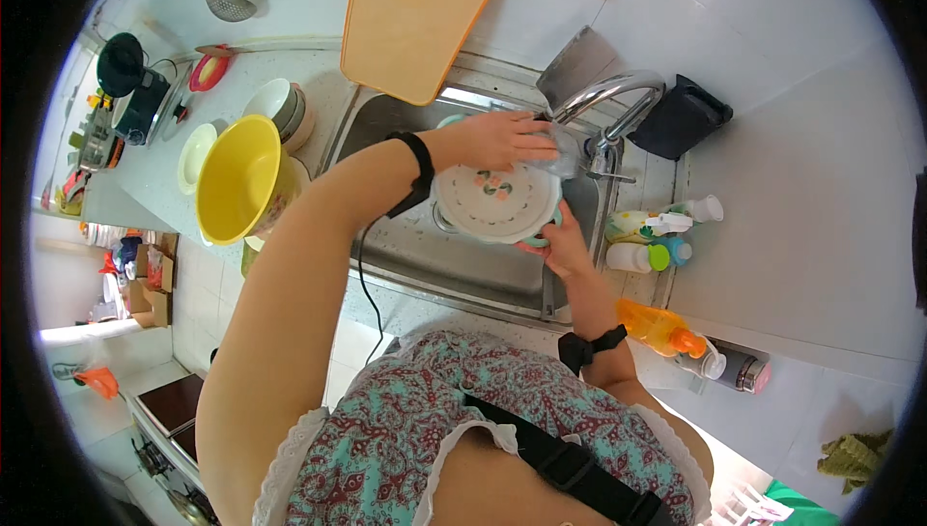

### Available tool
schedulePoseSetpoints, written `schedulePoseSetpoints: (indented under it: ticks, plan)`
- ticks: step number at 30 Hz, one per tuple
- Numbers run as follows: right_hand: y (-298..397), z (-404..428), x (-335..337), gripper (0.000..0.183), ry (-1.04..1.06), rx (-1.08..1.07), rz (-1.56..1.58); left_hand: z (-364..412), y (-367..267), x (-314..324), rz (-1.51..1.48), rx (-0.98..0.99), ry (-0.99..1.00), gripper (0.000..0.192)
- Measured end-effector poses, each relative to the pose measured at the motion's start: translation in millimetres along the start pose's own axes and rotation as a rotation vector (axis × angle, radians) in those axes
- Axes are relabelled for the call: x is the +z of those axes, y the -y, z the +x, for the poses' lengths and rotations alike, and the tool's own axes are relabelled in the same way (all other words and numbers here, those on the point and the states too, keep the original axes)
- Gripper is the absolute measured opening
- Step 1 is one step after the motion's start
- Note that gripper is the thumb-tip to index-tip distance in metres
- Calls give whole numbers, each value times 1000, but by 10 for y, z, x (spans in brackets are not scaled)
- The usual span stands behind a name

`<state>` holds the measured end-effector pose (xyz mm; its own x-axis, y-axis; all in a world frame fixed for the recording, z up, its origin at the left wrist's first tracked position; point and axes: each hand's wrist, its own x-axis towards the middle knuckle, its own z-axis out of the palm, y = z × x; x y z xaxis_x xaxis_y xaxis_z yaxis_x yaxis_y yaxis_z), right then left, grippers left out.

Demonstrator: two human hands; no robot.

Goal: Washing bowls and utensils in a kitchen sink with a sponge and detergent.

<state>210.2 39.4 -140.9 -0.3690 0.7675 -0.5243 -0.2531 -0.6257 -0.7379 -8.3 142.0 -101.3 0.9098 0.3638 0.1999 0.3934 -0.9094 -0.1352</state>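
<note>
My right hand (565,240) grips a white dish (500,203) by its mint-green handle at the near right. The dish bears pink flowers and is held tilted over the steel sink (463,272). Stretched across its far side is my left hand (489,140), palm down with the fingers somewhat apart; its palm is hidden. By those fingertips, under the chrome faucet (612,95), is a clear glistening patch (563,153) that looks like water. Another mint-green edge (450,120) shows behind my left wrist.
An orange-edged cutting board (416,26) leans over the sink's back rim. Left on the counter are a yellow basin (239,178), stacked bowls (279,106) and a small plate (195,156). Several bottles (637,254) line the right. A black cable (369,287) hangs from my left wristband.
</note>
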Motion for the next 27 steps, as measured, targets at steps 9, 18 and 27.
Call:
schedulePoseSetpoints:
  ticks: [9, 18, 27]
  plan:
    - [-2, -36, 113, 75, 15, -45, 80, 85, 205, -147, -198, -517, 392, 27]
    - [48, 110, 71, 76, -111, -272, 64, -208, -593, 418, 273, -720, 242, 53]
    - [-25, 195, 217, 73, 77, -182, -29, 391, -911, 799, -559, -1151, -454, 60]
